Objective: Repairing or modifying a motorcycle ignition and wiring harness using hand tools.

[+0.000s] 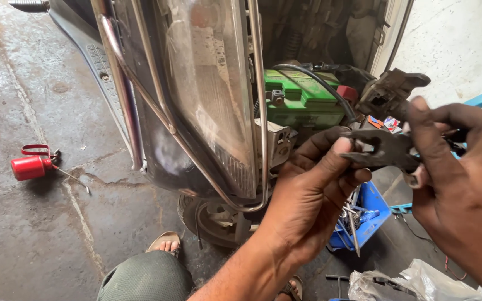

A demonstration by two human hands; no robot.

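Both hands, left (313, 189) and right (458, 184), grip a dark metal bracket (383, 149), right of centre. Green battery (302, 100) behind; blue tool tray (372, 214) below. Red oil can (32, 166) left, on cracked concrete floor (46, 239).

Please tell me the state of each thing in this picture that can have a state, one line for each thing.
left hand: closed on the flat metal bracket.
right hand: gripping the bracket's other end.
metal bracket: held in the air between both hands.
green battery: uncovered, black cable running over it.
scooter body panel: dusty, still mounted.
red oil can: lying on its side on the floor.
blue tool tray: open, holding tools.
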